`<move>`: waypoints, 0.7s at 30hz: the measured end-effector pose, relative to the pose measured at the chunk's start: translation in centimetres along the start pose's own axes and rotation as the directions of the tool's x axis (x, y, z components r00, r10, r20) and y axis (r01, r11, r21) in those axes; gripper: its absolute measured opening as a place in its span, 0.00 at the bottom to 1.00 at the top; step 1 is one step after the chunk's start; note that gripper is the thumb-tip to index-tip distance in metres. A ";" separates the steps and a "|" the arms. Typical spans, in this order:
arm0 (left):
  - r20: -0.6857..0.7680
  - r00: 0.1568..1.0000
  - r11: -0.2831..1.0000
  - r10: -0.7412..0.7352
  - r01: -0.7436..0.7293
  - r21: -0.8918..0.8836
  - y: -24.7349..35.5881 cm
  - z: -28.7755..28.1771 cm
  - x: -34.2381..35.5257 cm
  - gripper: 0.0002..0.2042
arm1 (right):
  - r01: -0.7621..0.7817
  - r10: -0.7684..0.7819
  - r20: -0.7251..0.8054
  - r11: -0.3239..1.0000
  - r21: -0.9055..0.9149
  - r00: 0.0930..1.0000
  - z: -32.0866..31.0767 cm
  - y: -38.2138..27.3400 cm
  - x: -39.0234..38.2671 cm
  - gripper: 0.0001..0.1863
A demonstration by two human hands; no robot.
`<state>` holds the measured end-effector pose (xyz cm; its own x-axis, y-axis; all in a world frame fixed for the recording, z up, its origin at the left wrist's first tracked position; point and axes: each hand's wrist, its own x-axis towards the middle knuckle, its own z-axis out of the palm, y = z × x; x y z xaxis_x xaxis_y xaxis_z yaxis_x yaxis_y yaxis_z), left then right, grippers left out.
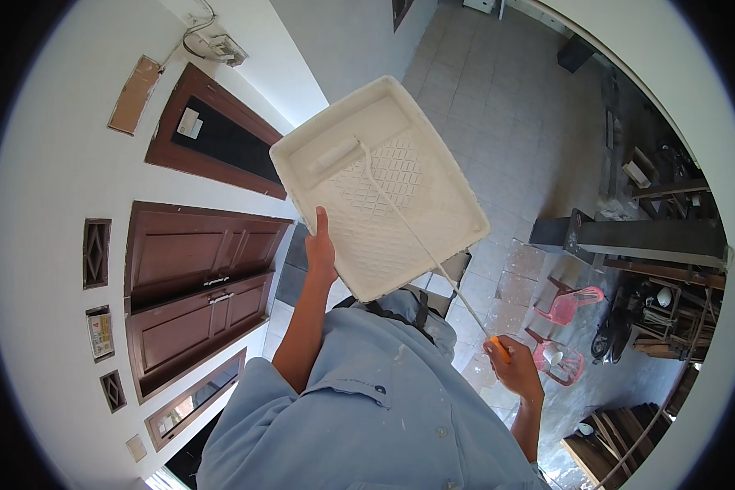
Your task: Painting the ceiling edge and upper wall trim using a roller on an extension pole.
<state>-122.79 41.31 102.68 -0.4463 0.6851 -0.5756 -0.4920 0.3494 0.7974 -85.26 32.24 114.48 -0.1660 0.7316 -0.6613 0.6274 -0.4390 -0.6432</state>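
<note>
My left hand grips the left edge of a cream-coloured paint tray, thumb on top and the other fingers hidden beneath. The tray is held up in front of my body, its ribbed slope facing me. In its deeper far end rests a small paint roller, coated in the same pale paint. A long thin rod runs from the roller across the tray to an orange handle. Around that handle my right hand is closed, to the right of the tray.
Brown double doors and a dark-paned window line the white wall at left. On the tiled floor, pink plastic chairs stand at right, near a motorcycle and stacked wood. A grey beam crosses there.
</note>
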 end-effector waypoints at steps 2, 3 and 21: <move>-0.025 1.000 1.000 0.005 -0.004 0.018 -0.1 0.0 0.1 0.41 | -0.111 0.113 0.057 0.993 -0.030 0.992 -0.1 -0.3 -0.1 0.15; -0.031 1.000 1.000 0.004 -0.003 0.015 -0.2 -0.1 0.2 0.41 | -0.062 0.062 0.046 0.998 -0.003 0.997 -0.3 -0.4 -0.2 0.15; 0.029 0.999 0.997 0.039 -0.037 -0.072 0.3 -2.0 0.8 0.39 | -0.177 -0.169 0.394 0.690 0.701 0.903 -1.7 8.2 7.2 0.35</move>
<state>-124.76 40.68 102.09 -0.4435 0.7161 -0.5390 -0.5280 0.2771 0.8027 -79.98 34.79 105.14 -0.5559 0.5292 -0.6411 -0.0711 -0.7987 -0.5976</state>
